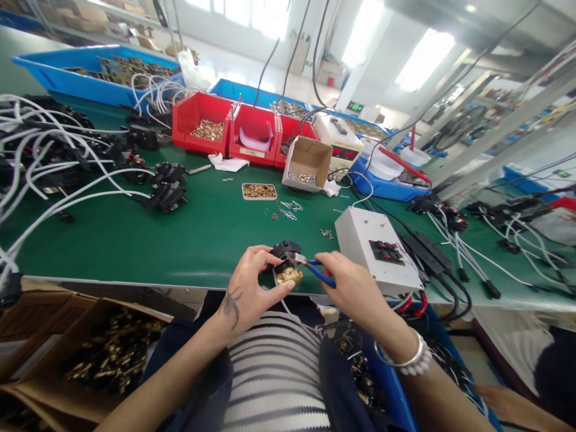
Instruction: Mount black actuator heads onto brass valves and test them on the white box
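At the table's near edge my left hand (252, 282) is closed around a black plastic housing (286, 248) joined to a brass valve fitting (290, 275). My thumb presses against the brass. A white cable runs down from the part toward my lap. Blue-handled pliers (321, 276) are gripped in my right hand (348, 282), and their jaws meet the side of the black housing. What lies between the jaws is too small to make out. Several small metal pins (326, 233) and wire clips (290, 210) lie on the green mat just beyond.
A grey box with a black socket (382, 249) stands right of my hands. Red bins (202, 126), a small cardboard box (308, 162) and a tray of brass pieces (259, 191) are farther back. Black units with white cables (164, 186) crowd the left. A carton (103, 360) of brass-and-black parts sits below left.
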{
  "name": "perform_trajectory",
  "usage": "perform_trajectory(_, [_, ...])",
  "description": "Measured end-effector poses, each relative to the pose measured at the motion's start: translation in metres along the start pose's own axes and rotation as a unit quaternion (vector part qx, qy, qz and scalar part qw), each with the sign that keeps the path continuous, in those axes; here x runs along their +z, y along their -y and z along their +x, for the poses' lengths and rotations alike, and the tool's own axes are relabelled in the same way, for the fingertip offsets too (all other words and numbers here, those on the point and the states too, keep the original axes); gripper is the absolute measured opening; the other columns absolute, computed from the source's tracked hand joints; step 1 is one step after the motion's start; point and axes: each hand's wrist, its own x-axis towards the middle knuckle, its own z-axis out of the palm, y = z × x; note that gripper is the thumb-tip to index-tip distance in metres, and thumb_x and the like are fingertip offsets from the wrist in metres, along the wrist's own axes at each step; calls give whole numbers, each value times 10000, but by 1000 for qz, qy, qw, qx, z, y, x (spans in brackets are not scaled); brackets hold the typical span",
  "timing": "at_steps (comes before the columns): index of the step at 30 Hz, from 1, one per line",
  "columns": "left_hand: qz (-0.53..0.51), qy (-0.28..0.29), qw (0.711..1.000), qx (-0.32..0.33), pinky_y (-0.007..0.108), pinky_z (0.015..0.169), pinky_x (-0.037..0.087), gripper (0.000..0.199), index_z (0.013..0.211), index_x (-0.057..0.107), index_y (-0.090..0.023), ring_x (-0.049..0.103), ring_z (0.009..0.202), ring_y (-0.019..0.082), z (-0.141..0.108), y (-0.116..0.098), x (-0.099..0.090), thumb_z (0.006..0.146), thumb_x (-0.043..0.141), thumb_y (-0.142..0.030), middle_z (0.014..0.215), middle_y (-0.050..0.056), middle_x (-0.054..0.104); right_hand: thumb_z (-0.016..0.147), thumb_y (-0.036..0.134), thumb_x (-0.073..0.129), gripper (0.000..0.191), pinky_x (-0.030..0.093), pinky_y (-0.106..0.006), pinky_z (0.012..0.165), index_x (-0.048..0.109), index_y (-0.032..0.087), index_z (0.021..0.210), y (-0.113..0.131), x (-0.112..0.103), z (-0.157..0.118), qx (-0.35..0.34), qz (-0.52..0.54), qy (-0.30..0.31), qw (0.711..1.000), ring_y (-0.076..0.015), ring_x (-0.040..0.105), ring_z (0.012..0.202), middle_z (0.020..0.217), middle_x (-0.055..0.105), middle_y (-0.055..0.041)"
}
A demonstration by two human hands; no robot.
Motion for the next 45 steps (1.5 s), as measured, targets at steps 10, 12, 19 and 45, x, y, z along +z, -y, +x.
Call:
perform_trajectory(10, [15,-3,1000,12,479,964,562,291,981,636,-219,618,1168,282,1,3,1,749,787,-311,1185,98,607,857,136,511,143,395,-247,541,592,209,950,-3,3,2,-37,4,-46,998,-139,538,583,720,581,6])
perform_trajectory(12, [19,-7,1000,12,482,963,557,288,971,622,-218,616,1172,285,1,4,1,751,784,-309,1180,98,611,827,109,521,190,387,-249,545,616,206,959,-5,3,1,-61,-11,41,997,-144,548,605,728,587,1])
perform_trajectory(19, [26,1,1000,9,491,996,528,295,963,607,-212,627,1131,270,3,2,3,746,786,-300,1191,99,620,906,186,500,115,427,-262,617,593,195,975,-7,2,0,4,-28,-118,993,-150,551,648,784,596,-22])
perform_trajectory(45, [23,5,1000,3,494,975,540,301,956,590,-209,635,1110,268,2,1,3,736,778,-290,1182,104,616,860,148,531,138,402,-236,554,602,215,958,-17,2,-9,-57,-11,-36,998,-129,532,580,736,589,10])
